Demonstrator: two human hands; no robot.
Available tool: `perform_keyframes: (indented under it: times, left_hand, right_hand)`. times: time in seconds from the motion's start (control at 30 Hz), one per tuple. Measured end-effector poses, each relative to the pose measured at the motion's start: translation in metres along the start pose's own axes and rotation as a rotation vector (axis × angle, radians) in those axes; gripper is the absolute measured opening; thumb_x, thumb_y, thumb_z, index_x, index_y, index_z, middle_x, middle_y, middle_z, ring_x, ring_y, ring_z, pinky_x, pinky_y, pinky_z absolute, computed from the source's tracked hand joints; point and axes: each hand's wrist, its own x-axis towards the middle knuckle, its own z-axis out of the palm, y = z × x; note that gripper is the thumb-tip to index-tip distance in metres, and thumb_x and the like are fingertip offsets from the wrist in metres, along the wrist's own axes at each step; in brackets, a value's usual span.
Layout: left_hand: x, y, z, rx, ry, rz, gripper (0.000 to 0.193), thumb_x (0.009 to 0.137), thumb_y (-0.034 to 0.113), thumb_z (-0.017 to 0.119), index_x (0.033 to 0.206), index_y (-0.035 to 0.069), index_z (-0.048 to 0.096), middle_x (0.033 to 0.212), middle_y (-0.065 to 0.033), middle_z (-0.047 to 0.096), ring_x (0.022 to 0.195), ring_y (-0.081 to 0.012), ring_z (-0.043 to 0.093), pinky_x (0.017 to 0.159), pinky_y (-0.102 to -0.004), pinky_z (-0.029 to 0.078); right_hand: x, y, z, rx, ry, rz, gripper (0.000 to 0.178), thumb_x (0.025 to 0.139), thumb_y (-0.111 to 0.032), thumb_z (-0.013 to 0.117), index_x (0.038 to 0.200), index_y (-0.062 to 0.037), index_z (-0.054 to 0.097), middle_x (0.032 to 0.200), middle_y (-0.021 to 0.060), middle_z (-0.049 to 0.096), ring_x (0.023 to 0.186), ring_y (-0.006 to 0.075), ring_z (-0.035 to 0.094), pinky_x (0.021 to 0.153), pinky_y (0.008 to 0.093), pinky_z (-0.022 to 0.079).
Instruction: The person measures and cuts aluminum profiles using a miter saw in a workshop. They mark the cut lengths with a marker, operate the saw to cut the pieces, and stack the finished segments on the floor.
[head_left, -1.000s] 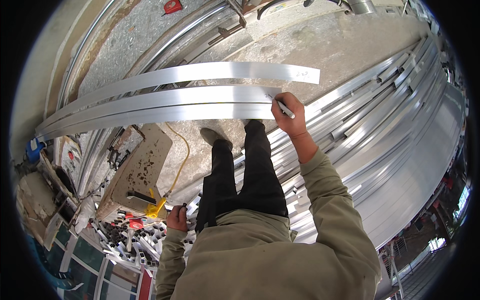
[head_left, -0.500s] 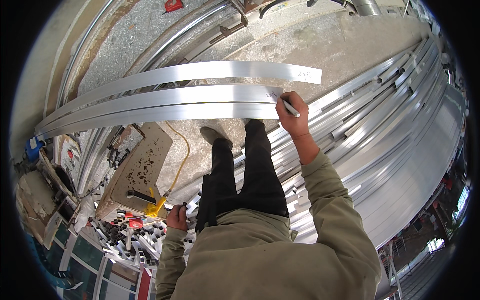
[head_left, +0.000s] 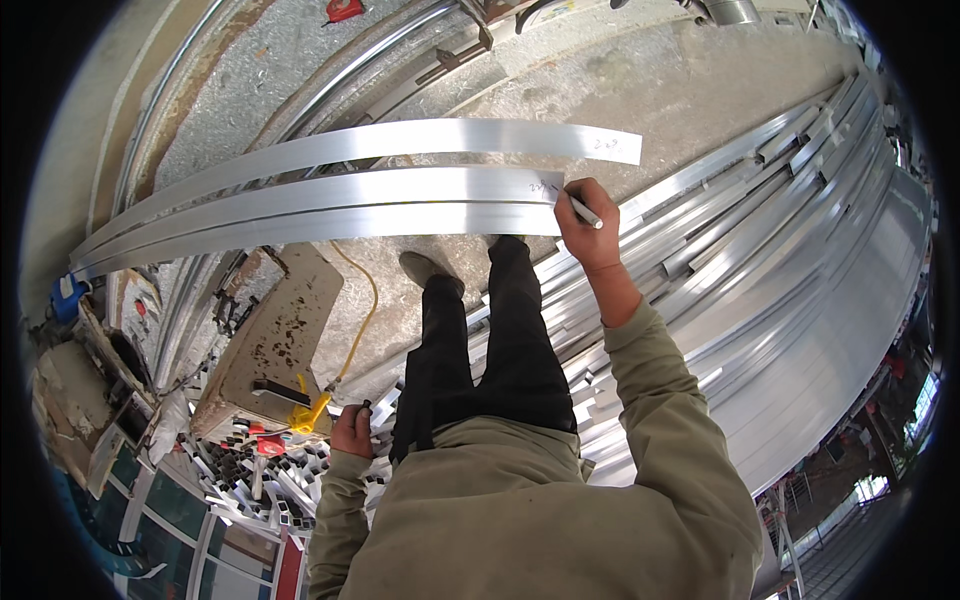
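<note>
My right hand [head_left: 590, 235] grips a white marker pen [head_left: 588, 214], its tip against the right end of a flat silver aluminium profile [head_left: 400, 186]. Dark handwritten marks show on the metal just left of the fingers. A second profile [head_left: 400, 221] lies alongside on the near side, and a third profile [head_left: 430, 138] lies farther off across a gap, with handwriting at its right end. Down at my left side, my left hand [head_left: 351, 433] is closed around a small black cap [head_left: 366, 405] that pokes out above the fingers.
Long aluminium profiles [head_left: 760, 280] are heaped to the right. At left stands a worn metal bench [head_left: 290, 330] with a yellow air gun [head_left: 312, 412] and its hose [head_left: 375, 290]. Cut tube pieces [head_left: 290, 490] pile up below it. A red tool [head_left: 345, 10] lies at the far side.
My right hand has shifted slightly right and the pen has tilted a little. More of the handwriting shows on the middle profile. The left hand has barely moved.
</note>
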Motion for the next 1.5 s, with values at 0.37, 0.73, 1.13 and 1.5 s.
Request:
perform_keyframes:
  times: [0.37,0.73,1.13,1.5]
  left_hand:
    - [0.002,-0.007,0.007,-0.037,-0.002,0.009,0.024,0.113,0.024,0.059,0.112,0.003,0.069,0.078,-0.0017,0.064,0.069,-0.0104,0.058,0.064,-0.0316,0.049]
    - [0.007,0.003,0.003,-0.035,-0.014,0.008,0.025,0.113,0.024,0.058,0.114,0.001,0.069,0.082,-0.0027,0.064,0.071,-0.0110,0.057,0.065,-0.0325,0.048]
    - [0.009,-0.001,0.008,-0.021,-0.007,0.042,0.027,0.114,0.025,0.057,0.113,0.001,0.070,0.079,-0.0016,0.061,0.070,-0.0109,0.055,0.064,-0.0316,0.047]
    - [0.010,0.004,0.008,-0.046,-0.035,0.010,0.025,0.114,0.023,0.057,0.113,0.001,0.070,0.078,-0.0009,0.061,0.070,-0.0103,0.055,0.065,-0.0314,0.048]
  right_hand:
    - [-0.072,0.009,-0.021,-0.072,0.117,0.059,0.010,0.092,-0.003,0.076,0.097,-0.0044,0.068,0.084,0.0125,0.069,0.074,0.0288,0.070,0.069,0.0379,0.056]
    - [-0.068,0.025,-0.033,-0.117,0.162,0.080,0.010,0.091,-0.004,0.076,0.097,-0.0037,0.069,0.086,0.0134,0.071,0.075,0.0277,0.071,0.070,0.0377,0.057]
    - [-0.067,0.037,-0.042,-0.121,0.250,0.173,0.009,0.095,-0.007,0.076,0.098,-0.0033,0.068,0.081,0.0090,0.070,0.069,0.0165,0.067,0.065,0.0335,0.056]
    - [-0.067,0.041,-0.051,-0.153,0.132,0.180,0.008,0.093,-0.006,0.075,0.094,-0.0029,0.068,0.081,0.0089,0.069,0.068,0.0158,0.064,0.064,0.0325,0.054]
